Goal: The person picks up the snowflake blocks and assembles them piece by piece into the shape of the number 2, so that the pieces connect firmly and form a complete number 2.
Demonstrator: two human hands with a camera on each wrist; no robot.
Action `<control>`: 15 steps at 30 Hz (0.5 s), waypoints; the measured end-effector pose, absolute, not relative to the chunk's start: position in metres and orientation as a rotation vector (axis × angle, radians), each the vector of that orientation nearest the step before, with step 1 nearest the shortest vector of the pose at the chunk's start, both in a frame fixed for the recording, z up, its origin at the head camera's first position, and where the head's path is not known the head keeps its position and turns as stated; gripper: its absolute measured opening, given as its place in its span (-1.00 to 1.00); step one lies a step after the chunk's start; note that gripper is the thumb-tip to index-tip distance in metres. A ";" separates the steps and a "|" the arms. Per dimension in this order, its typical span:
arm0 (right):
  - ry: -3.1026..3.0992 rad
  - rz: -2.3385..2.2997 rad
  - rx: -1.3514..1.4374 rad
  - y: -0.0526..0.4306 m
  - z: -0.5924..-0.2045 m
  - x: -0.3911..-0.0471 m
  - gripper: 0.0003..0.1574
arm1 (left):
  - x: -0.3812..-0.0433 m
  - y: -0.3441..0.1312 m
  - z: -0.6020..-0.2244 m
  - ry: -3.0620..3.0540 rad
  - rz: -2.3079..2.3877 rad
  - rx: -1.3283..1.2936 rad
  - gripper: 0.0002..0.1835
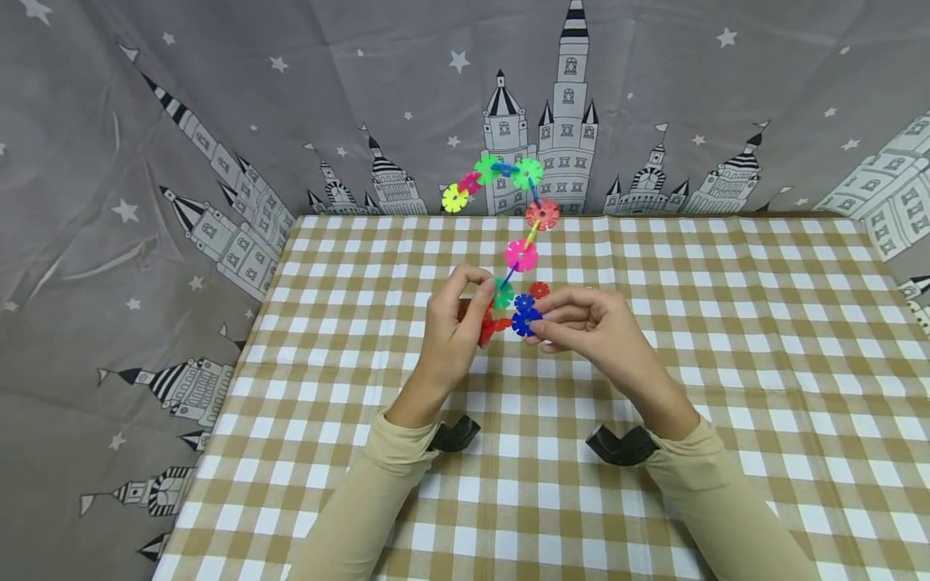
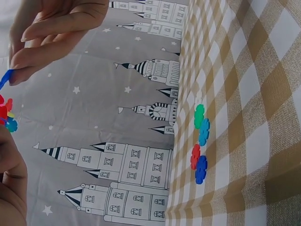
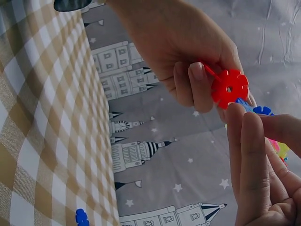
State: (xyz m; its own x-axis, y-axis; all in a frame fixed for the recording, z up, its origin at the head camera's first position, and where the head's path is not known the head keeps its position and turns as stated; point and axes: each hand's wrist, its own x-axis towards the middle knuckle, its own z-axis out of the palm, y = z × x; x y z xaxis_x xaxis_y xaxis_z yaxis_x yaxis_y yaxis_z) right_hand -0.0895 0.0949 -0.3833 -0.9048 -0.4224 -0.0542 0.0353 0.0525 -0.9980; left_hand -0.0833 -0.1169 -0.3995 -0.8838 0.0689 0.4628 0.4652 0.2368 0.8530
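My left hand (image 1: 452,327) grips the lower end of a long chain of notched plastic discs, at a red disc (image 3: 229,88) next to a green disc (image 1: 503,294). From there the chain rises and curves left through a pink disc (image 1: 521,256), a red one, green ones and a yellow disc (image 1: 454,198) at its tip. Several linking discs show edge-on. My right hand (image 1: 590,319) pinches a blue disc (image 1: 526,323) between thumb and fingers, close beside the red discs at my left hand. Part of the chain's lower end is hidden by my left fingers.
Loose discs lie on the checkered tablecloth (image 2: 254,94): a green one (image 2: 199,116), a light blue one (image 2: 203,132), a red one (image 2: 195,157) and a blue one (image 2: 201,170). Grey castle-print cloth (image 1: 407,97) stands behind the table and at both sides.
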 end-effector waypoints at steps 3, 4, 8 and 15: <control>2.026 -1.909 -0.396 0.094 -0.383 -0.087 -0.72 | -0.083 -0.116 -0.399 -2.183 -1.691 -0.510 -0.85; 2.038 -1.904 -0.400 0.094 -0.383 -0.087 -0.72 | -0.082 -0.116 -0.398 -2.182 -1.693 -0.515 -0.85; 2.095 -1.876 -0.402 0.092 -0.382 -0.084 -0.73 | -0.082 -0.114 -0.399 -2.184 -1.684 -0.520 -0.86; 2.129 -1.855 -0.419 0.089 -0.379 -0.081 -0.76 | -0.081 -0.110 -0.402 -2.183 -1.589 -0.551 -0.83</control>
